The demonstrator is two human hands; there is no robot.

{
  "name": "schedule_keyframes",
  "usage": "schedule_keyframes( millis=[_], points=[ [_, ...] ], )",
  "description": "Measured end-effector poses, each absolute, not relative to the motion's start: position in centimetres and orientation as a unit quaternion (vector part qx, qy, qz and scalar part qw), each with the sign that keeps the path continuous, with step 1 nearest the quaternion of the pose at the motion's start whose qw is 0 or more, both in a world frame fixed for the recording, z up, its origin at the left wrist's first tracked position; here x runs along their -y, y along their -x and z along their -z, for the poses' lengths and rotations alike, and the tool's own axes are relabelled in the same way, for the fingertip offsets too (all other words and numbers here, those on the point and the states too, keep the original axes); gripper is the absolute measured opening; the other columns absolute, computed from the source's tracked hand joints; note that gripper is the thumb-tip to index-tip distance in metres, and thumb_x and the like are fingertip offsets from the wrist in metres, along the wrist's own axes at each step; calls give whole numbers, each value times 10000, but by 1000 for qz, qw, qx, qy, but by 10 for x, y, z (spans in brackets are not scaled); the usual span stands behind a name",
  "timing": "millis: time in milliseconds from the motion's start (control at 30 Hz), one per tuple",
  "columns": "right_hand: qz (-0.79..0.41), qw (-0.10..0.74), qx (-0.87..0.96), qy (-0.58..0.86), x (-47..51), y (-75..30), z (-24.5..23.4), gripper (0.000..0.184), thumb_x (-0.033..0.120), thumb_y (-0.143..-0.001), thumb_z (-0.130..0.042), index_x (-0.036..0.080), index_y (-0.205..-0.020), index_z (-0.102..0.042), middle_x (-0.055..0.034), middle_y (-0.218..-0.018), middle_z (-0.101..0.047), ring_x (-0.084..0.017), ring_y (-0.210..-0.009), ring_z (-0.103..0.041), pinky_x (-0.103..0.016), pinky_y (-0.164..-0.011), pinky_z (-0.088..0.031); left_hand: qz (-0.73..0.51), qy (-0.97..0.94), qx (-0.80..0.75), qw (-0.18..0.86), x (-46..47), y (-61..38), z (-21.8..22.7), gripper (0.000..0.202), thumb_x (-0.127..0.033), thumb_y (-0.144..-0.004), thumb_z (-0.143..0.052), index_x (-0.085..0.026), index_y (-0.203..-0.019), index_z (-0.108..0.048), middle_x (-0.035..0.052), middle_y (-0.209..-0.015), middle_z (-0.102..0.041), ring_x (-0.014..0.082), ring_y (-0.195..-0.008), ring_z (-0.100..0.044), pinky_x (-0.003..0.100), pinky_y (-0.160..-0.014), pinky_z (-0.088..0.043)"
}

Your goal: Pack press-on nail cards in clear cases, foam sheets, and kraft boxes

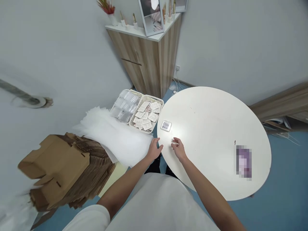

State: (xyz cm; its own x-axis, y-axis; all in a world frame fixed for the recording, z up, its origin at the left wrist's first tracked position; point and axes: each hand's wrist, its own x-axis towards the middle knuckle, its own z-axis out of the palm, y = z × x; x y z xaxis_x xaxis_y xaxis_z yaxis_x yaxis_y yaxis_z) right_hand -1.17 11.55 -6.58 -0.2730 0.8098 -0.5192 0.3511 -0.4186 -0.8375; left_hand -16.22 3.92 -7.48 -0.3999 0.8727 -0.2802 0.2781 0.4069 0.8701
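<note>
My left hand (154,149) hovers at the left edge of the white oval table (211,128), thumb and fingers apart, holding nothing. To its right, over the tabletop, my right hand (178,149) is also empty, its fingers loosely curled and apart. Just beyond both hands lies a small clear square case (166,125) with dark items inside, too small to make out. Neither hand touches it. Past the table's left edge stands a cream basket (152,129) full of printed cards (146,116).
Beside the cards, another basket (138,93) holds clear plastic boxes (125,104). White foam sheets (120,134) and a stack of flattened cardboard boxes (64,166) lie to the left. A pixelated purple item (243,161) rests on the table's right. A wooden cabinet (146,61) stands behind.
</note>
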Motion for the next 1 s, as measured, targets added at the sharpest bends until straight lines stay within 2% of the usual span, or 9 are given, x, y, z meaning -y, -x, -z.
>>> schedule_keyframes(
  millis=[133,333,500,600,767,1000],
  points=[
    [-628,160,558,518,-101,8,67,394,340,-685,-501,204,-1055,-518,-62,-996,-556,-132,-691,-548,-314,-687,-468,-365,-395,-774,334,-5,155,64,343,-268,-749,-517,-218,-1089,-498,73,-1136,-477,215,-1082,-461,380,-917,-386],
    [-626,71,663,405,-85,36,72,285,338,-698,-500,202,-936,-577,-37,-866,-605,-156,-737,-565,-322,-721,-463,-300,-405,-811,296,46,172,52,339,-310,-759,-503,-213,-1084,-507,92,-1167,-456,234,-1118,-437,376,-919,-379],
    [-546,26,771,328,-77,80,71,354,310,-682,-543,200,-1018,-567,-71,-1044,-583,-207,-942,-546,-360,-821,-428,-295,-377,-841,253,74,207,53,376,-270,-711,-547,-171,-1072,-513,114,-1185,-457,247,-1157,-407,386,-973,-322],
    [-486,18,824,289,-73,113,71,396,298,-673,-569,194,-1055,-560,-86,-1133,-534,-230,-1071,-482,-388,-924,-354,-328,-332,-845,263,75,228,57,417,-269,-689,-566,-163,-1087,-504,113,-1192,-472,239,-1161,-411,374,-988,-305],
    [-427,-24,862,271,-64,170,80,429,325,-653,-615,221,-1067,-568,-83,-1311,-381,-272,-1234,-309,-422,-968,-300,-394,-212,-835,320,65,261,68,488,-302,-647,-609,-158,-1101,-503,132,-1232,-467,261,-1180,-404,378,-983,-306],
    [-362,-52,889,275,-50,230,98,358,305,-646,-637,237,-997,-610,-75,-1371,-301,-318,-1281,-186,-466,-973,-248,-466,-80,-776,417,66,298,89,610,-238,-657,-558,-191,-1240,-390,109,-1332,-387,258,-1225,-358,368,-947,-354]
  ],
)
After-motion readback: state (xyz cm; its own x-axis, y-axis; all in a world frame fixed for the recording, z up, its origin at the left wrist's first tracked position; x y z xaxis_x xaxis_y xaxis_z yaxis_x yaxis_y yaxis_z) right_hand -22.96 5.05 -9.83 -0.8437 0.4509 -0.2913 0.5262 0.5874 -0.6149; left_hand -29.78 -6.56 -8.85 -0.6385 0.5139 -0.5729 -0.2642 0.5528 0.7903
